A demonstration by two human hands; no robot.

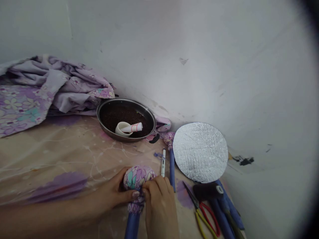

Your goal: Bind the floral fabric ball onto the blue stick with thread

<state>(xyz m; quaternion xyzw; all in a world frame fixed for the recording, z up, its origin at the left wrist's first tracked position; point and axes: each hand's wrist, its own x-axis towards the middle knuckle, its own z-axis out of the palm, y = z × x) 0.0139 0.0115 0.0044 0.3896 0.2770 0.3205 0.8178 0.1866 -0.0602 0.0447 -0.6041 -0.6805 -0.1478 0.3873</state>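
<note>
In front of me stands a cloth-headed mallet (pixel 139 176). Its round head is covered in purple floral fabric, gathered into a ruffle at the neck over a blue stick handle (pixel 132 225). My left hand (pixel 119 190) holds the head from the left, its thumb pressed across the gathered neck. From the right, my right hand (pixel 159 199) pinches at the neck just under the head. Its fingertips are partly hidden, so I cannot tell whether thread or only cloth is between them.
A pan (pixel 107 132) of dark grains holds a small white cup (pixel 121 129) with a rolled paper in it. A marker (pixel 163 162), a silver foil disc (pixel 200 152), scissors (pixel 199 209), a dark thread spool (pixel 208 192) and blue sticks lie rightward. Floral fabric (pixel 57 86) is heaped against the wall.
</note>
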